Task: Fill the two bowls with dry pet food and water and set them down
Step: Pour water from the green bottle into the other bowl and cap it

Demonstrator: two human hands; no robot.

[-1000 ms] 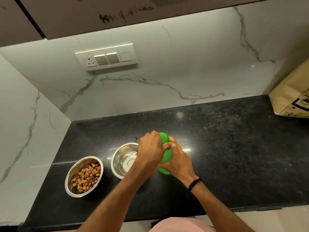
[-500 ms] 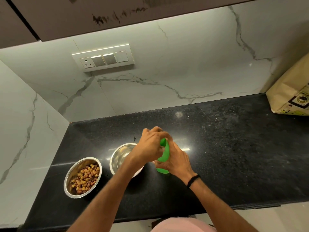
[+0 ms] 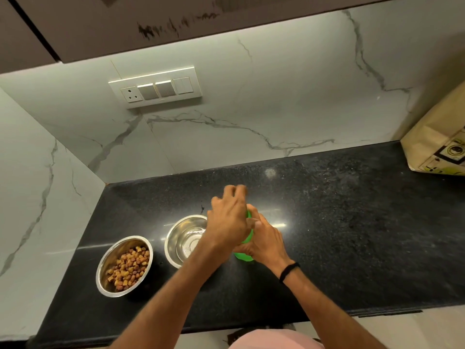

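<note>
My right hand [image 3: 264, 244] grips the green bottle [image 3: 243, 256] beside the plain steel bowl [image 3: 185, 238]. My left hand [image 3: 227, 220] is curled over its top, too blurry to tell if it's gripping. Bare counter [image 3: 352, 235] off right.

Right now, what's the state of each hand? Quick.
Left hand: curled over the top of the green bottle, fingers blurred; cannot tell if it grips anything.
Right hand: closed, holding the green bottle by its body.

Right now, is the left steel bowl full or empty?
Partly full: the left steel bowl holds a heap of brown kibble, with bare steel wall showing above it.
</note>
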